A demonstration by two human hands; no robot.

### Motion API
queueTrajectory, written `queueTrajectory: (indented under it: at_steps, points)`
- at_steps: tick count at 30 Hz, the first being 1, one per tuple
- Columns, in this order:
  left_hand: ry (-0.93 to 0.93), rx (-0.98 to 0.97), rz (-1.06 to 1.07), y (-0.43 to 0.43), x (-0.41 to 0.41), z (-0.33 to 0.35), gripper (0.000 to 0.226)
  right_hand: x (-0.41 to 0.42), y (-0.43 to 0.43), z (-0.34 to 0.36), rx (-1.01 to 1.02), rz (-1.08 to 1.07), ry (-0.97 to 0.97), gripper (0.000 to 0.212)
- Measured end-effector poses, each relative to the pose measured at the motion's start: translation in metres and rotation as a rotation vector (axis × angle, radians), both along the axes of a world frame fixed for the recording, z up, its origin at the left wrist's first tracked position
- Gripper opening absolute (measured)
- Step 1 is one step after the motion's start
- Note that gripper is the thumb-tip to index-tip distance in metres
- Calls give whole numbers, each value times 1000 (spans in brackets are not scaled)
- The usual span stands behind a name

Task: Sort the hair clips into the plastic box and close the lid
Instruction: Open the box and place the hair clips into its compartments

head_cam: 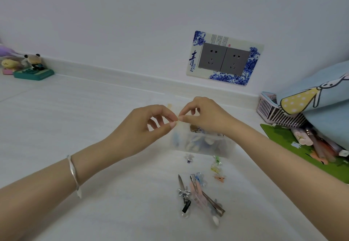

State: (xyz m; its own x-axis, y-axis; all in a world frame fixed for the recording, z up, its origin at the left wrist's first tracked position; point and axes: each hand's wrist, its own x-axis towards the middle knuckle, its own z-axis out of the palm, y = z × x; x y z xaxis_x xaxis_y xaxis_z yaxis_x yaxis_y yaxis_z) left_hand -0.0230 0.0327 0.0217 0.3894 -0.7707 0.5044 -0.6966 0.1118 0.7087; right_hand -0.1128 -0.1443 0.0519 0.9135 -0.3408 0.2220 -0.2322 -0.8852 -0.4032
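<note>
A translucent plastic box [221, 149] stands open on the white surface with several hair clips inside. My left hand [143, 127] and my right hand [205, 116] meet just above its left end. Their thumbs and forefingers pinch one small pale clip [179, 120], mostly hidden by the fingertips. A pale translucent strip [169, 106] rises behind my left fingers; I cannot tell whether it is the lid. In front of the box lie loose hair clips [200, 193]: long metal ones, a pink one, small coloured ones [217, 167] and a star-shaped one [188, 158].
A blue-patterned double socket plate [224, 59] is on the wall behind. At the right are a pink slatted basket [272, 112], a green mat [294, 142] with pens, and a blue cushion [321, 93]. Small figurines [32, 67] stand far left.
</note>
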Motion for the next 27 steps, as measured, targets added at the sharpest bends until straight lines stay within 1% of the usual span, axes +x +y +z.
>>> queueTrajectory:
  at_steps: [2, 4, 5, 7, 8, 10, 12, 13, 21, 24, 27]
  points:
    - [-23, 68, -54, 2, -5, 0, 4, -15, 3, 2, 35, 28, -86, 5]
    - [-55, 227, -152, 3, -10, -4, 3, -37, 8, 3, 92, 93, -109, 1]
    - [-89, 321, -195, 3, -12, -7, 6, -48, 11, 2, 122, 131, -77, 1]
    - [-182, 487, -226, 2, -18, -15, 18, -69, 17, -5, 185, 190, 52, 5]
    - [-215, 545, -220, 2, -21, -18, 24, -78, 20, -11, 207, 202, 120, 9]
    - [-251, 616, -216, 2, -24, -20, 37, -91, 26, -23, 181, 194, 227, 24]
    - [-272, 653, -222, 4, -27, -20, 47, -98, 30, -32, 157, 183, 304, 40]
    - [-275, 659, -226, 5, -28, -19, 50, -100, 31, -34, 171, 182, 330, 43]
    - [-279, 634, -228, 14, -34, -23, 52, -104, 38, -34, 290, 134, 343, 37]
    - [-301, 620, -237, 15, -40, -24, 52, -106, 38, -33, 381, 116, 344, 34]
    - [-318, 598, -234, 14, -43, -27, 51, -107, 39, -32, 493, 122, 295, 32]
